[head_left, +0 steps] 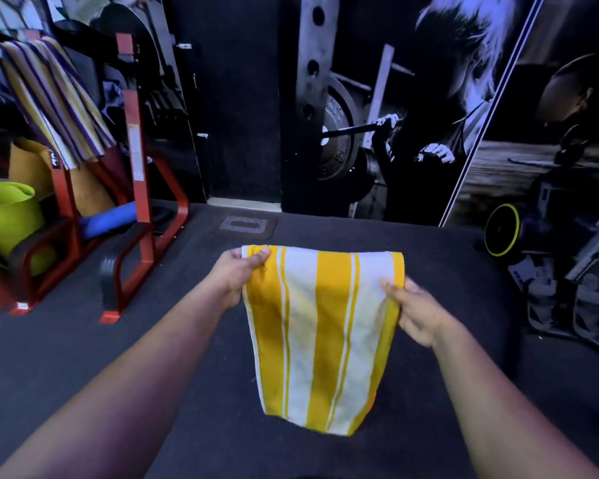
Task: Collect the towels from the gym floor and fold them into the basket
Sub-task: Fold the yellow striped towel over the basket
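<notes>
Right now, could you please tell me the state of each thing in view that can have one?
Yellow striped towel: folded over, held up above the floor.
Left hand: pinches the towel's top left corner.
Right hand: grips the towel's right edge.
Purple striped towel: draped over the red rack.
Green bucket: upright.

1. Supporting surface: the floor (201, 409), covered in dark matting, runs from the near edge of the view to the rear wall.
2. A red metal rack (137, 216) stands on the floor at the left; its feet rest directly on the matting.
3. A rectangular grey patch (247, 224) lies flat on the floor near the rear wall, at centre.
4. A black wheel with a yellow rim (501, 230) rests on the floor at the right, beside dark equipment.
5. A lime-green container (9, 216) sits low at the far left, within the rack's base frame.
</notes>
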The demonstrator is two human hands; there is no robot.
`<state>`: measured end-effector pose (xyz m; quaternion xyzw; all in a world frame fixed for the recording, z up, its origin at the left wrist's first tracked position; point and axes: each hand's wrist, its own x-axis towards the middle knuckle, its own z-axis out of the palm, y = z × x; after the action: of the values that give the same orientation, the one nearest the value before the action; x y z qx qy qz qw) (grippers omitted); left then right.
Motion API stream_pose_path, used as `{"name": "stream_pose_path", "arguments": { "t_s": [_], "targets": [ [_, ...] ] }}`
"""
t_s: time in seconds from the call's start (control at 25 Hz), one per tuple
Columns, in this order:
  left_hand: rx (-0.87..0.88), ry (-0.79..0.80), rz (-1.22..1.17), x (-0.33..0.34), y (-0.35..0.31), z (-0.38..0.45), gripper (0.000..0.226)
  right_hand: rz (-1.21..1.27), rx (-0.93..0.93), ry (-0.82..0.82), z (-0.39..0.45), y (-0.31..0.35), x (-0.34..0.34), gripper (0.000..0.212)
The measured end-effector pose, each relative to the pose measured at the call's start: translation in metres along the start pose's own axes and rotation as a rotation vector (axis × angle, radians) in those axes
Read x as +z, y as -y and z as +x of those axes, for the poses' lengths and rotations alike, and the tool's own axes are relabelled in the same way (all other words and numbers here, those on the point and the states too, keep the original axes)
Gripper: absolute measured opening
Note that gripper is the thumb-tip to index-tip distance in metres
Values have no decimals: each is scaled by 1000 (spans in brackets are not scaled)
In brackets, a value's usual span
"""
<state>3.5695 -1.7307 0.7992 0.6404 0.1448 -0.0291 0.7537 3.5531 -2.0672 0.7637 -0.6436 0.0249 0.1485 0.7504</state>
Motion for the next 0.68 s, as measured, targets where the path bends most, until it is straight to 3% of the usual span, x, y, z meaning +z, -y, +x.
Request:
{"name": "stream_pose_path", "arguments": {
  "t_s": [0.08,0.16,0.24,0.32,0.48,0.64,0.68],
  "targets": [
    [-11,6,-120,6,-4,1,23,-234,67,20,-1,-5,2,36],
    [-3,127,-177,3,-1,-3,19,-154,-14,-114,2,-3,3,23],
    [15,197,72,-4,8,-5,18,-31,-78,-181,6,2,2,19],
    [45,105,305,-13,16,2,20,-79,-74,-229,9,2,1,20],
    [120,-141,372,-17,10,14,52,-332,-84,-373,22,-1,-4,29],
    [25,17,111,1,-2,3,18,-39,-21,-421,32,-1,-3,35],
    [-1,55,37,4,-7,3,20,-22,-17,-455,33,0,-4,33]
  ]
}}
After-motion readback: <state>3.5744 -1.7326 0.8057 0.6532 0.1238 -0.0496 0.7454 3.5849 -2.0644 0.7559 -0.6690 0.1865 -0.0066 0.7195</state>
